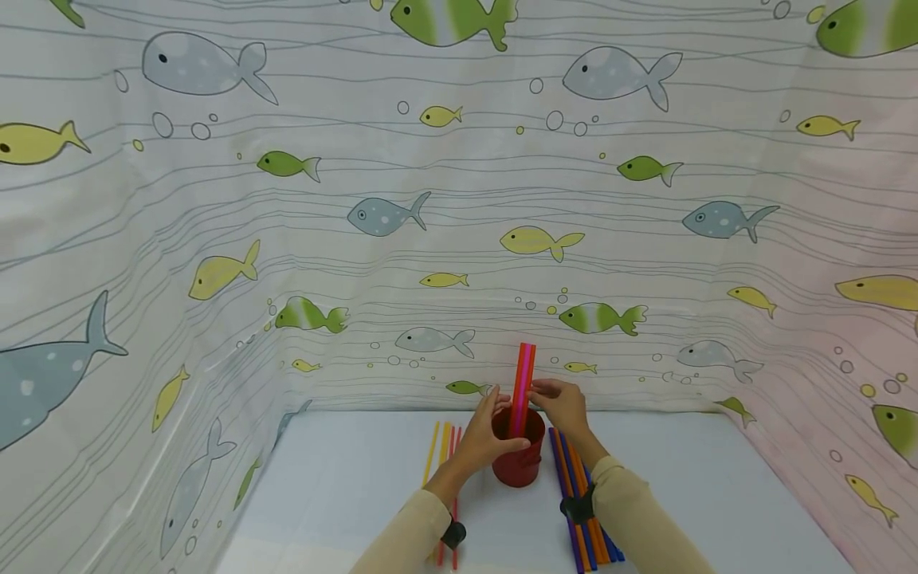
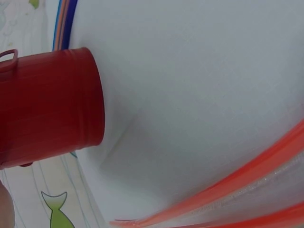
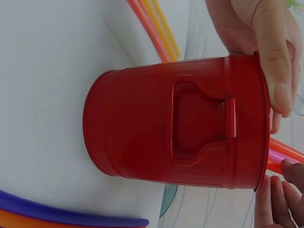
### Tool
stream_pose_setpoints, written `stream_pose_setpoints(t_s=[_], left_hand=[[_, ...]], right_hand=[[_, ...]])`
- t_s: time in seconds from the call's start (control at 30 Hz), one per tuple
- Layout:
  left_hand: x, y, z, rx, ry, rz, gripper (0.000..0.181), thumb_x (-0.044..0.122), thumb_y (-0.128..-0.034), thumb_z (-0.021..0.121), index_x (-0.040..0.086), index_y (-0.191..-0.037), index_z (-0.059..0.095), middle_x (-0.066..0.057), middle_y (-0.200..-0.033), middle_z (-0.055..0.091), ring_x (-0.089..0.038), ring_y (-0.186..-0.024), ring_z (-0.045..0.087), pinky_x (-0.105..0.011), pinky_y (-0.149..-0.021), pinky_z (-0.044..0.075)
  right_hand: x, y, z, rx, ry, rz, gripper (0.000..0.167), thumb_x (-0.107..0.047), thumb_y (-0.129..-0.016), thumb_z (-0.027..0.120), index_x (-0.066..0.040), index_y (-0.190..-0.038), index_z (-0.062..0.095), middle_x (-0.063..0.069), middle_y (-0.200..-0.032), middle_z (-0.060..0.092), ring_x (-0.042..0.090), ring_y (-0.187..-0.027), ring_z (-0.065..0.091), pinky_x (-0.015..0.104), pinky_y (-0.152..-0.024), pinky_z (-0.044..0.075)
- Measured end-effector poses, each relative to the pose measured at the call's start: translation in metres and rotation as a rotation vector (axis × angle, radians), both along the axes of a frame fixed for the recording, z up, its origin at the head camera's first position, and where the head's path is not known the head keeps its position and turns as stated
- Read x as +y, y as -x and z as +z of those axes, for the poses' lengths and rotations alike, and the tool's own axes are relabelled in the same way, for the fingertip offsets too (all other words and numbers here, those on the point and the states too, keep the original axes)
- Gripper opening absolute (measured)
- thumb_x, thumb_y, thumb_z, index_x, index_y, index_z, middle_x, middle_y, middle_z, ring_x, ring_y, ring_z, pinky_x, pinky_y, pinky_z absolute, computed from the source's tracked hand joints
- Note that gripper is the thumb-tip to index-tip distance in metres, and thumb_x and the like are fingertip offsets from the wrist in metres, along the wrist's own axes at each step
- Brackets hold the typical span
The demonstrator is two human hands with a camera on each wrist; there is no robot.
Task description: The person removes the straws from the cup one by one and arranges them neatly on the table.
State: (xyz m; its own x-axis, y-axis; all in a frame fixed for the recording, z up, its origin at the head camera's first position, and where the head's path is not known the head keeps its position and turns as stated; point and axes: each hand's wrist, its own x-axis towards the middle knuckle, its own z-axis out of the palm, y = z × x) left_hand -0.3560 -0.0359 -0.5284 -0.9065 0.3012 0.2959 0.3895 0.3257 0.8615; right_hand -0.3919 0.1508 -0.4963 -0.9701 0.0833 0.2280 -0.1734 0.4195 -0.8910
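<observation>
A red metal bucket (image 1: pixel 518 469) with small side handles stands upright on the white table. Upright in its mouth is a bundle of pink and orange plastic sticks (image 1: pixel 527 379), rising well above the rim. My left hand (image 1: pixel 482 437) holds the bucket's rim from the left, its thumb lying across the near edge and its fingers toward the far side. From the right, my right hand (image 1: pixel 562 406) pinches the bundle just above the rim, as the right wrist view shows with the thumb on the sticks (image 3: pixel 278 156). The bundle's lower ends are hidden inside the bucket.
Yellow sticks (image 1: pixel 432 454) and red sticks (image 1: pixel 455 550) lie left of the bucket, partly under my left forearm. Purple and orange sticks (image 1: pixel 574 478) lie to the right, partly beneath my right forearm. A fish-patterned curtain (image 1: pixel 459 239) encloses the back and sides of the table.
</observation>
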Motion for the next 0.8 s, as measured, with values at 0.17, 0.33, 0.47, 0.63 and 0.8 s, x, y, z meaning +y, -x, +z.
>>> stream_pose_setpoints(t_s=[0.17,0.33,0.47,0.63,0.8], left_hand=[[-0.0002,-0.0009,0.001,0.004,-0.006,-0.008,0.107,0.027,-0.0776,0.084,0.015,-0.157,0.014,-0.004,-0.146,0.041,-0.017,-0.132,0.044,-0.042,-0.11,0.036],[0.0003,-0.0012,0.0013,-0.019,0.01,0.007,0.106,0.029,-0.0777,0.084,0.018,-0.157,0.014,0.0,-0.146,0.041,-0.014,-0.132,0.043,-0.04,-0.11,0.036],[0.0003,-0.001,0.0002,-0.036,0.011,0.016,0.107,0.03,-0.0777,0.084,0.02,-0.157,0.013,0.0,-0.147,0.041,-0.012,-0.132,0.043,-0.04,-0.11,0.036],[-0.0002,-0.0006,-0.0009,-0.034,0.015,0.017,0.108,0.03,-0.0771,0.085,0.019,-0.157,0.013,-0.002,-0.147,0.041,-0.013,-0.132,0.043,-0.041,-0.11,0.036],[-0.0002,0.0006,-0.0019,-0.028,0.017,0.02,0.109,0.031,-0.0764,0.085,0.019,-0.157,0.012,-0.003,-0.147,0.041,-0.013,-0.132,0.043,-0.04,-0.11,0.036]], right_hand=[[-0.0041,0.0015,-0.0026,0.013,0.035,0.0,0.031,-0.017,-0.083,0.08,-0.003,-0.109,0.073,0.01,-0.098,0.073,0.026,-0.092,0.07,0.035,-0.076,0.058],[-0.0066,0.0014,-0.0025,-0.003,0.06,-0.001,0.028,-0.014,-0.082,0.08,-0.002,-0.106,0.073,0.009,-0.093,0.073,0.023,-0.086,0.07,0.033,-0.072,0.059],[-0.0073,0.0005,-0.0041,-0.004,0.021,-0.017,0.027,-0.017,-0.081,0.081,-0.004,-0.104,0.075,0.006,-0.091,0.073,0.021,-0.084,0.07,0.033,-0.071,0.058],[-0.0079,-0.0002,-0.0071,0.008,0.024,-0.021,0.026,-0.017,-0.082,0.08,-0.004,-0.104,0.075,0.007,-0.092,0.074,0.022,-0.085,0.07,0.035,-0.073,0.058],[-0.0081,-0.0001,-0.0077,0.027,0.023,-0.026,0.026,-0.016,-0.081,0.081,-0.004,-0.104,0.075,0.007,-0.092,0.074,0.024,-0.086,0.07,0.036,-0.074,0.059]])
